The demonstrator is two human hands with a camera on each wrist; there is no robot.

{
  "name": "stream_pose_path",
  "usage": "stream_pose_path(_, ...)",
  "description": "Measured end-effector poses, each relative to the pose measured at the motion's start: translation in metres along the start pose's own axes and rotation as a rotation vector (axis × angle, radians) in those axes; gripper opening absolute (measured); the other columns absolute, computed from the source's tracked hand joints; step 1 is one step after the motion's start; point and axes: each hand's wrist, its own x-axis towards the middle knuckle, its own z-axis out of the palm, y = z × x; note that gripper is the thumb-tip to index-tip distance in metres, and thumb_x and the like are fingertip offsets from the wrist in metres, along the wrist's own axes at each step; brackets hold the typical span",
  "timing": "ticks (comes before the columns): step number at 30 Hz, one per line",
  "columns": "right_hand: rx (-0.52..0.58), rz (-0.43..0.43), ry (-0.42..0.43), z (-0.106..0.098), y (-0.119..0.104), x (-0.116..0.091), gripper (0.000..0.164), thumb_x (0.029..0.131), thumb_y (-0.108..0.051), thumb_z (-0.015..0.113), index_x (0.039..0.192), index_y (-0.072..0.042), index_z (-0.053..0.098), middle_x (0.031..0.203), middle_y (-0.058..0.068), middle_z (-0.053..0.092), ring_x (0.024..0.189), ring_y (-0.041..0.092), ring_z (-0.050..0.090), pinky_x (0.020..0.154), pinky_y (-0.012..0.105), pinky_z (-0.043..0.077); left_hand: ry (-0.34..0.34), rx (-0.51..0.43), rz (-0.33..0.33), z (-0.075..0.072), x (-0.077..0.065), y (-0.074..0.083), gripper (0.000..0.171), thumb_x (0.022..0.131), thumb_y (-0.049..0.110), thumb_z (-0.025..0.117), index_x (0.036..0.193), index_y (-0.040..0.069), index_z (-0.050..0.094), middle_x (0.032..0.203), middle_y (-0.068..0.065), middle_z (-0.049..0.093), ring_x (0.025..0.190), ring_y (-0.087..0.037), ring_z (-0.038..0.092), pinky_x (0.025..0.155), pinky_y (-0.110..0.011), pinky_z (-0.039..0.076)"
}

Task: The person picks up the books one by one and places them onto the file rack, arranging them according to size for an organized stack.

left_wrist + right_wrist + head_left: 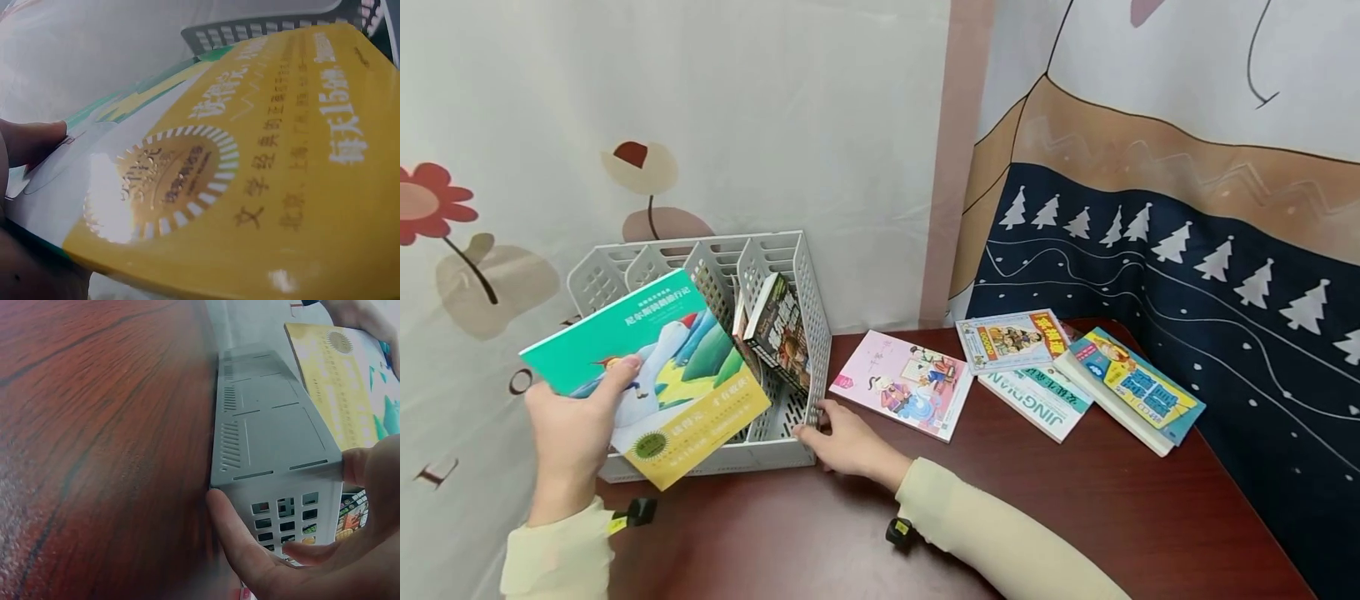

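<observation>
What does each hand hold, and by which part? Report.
Left hand: the green-and-yellow illustrated book, gripped by its left edge, thumb over the front cover. Right hand: the white file organizer, gripped at its front right corner.

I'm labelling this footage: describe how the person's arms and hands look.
The pale yellow sleeves end near the wrists. The left hand and right hand wear no gloves. A small black device with yellow markings sits by each cuff.

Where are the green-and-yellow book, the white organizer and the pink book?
Green-and-yellow book (673, 377): head view, middle of its cover.
White organizer (275, 419): right wrist view, on its front wall.
Pink book (901, 385): head view, middle of its cover.
</observation>
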Motion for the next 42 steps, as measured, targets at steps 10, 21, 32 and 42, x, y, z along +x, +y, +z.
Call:
stream_pose_path(10,0.01,-0.001,-0.038,-0.003,0.002,0.0,0.083,0.098,-0.058,0.062,0.16,-0.008,0.041,0.147,0.014,0.063,0.059,0.02,0.073,0.07,0.032,0.058,0.081,-0.168,0.071,-0.02,0.013,-0.001,0.049,0.073,-0.001,0.093,0.118,-0.002,0.076,0.09,-0.004,0.082,0.066,-0.012,0.077,0.062,-0.018,0.06)
stream_pose_path(21,0.022,-0.006,-0.034,-0.003,0.003,0.002,0.083,0.098,-0.058,0.063,0.16,-0.007,0.04,0.148,0.016,0.062,0.058,0.021,0.073,0.06,0.031,0.058,0.221,0.208,0.112,-0.042,0.019,0.016,0.04,0.077,0.013,0.093,0.114,0.012,0.079,0.082,0.019,0.076,0.063,0.005,0.068,0.063,-0.006,0.052)
stream_pose_path(32,0.017,0.006,-0.038,-0.002,0.0,0.0,0.081,0.099,-0.056,0.062,0.161,-0.009,0.04,0.149,0.016,0.062,0.058,0.022,0.072,0.058,0.031,0.057,0.262,0.257,0.087,-0.044,0.018,0.021,0.044,0.079,0.019,0.092,0.121,0.016,0.078,0.084,0.025,0.072,0.066,0.008,0.065,0.066,-0.003,0.049)
stream_pose_path(42,0.037,-0.004,-0.042,-0.001,0.002,0.002,0.082,0.098,-0.057,0.063,0.159,-0.007,0.041,0.148,0.017,0.062,0.057,0.023,0.072,0.051,0.033,0.057,0.215,0.226,0.145,-0.011,0.018,0.017,0.045,0.082,0.026,0.09,0.124,0.014,0.079,0.089,0.018,0.076,0.068,0.006,0.07,0.065,-0.006,0.052)
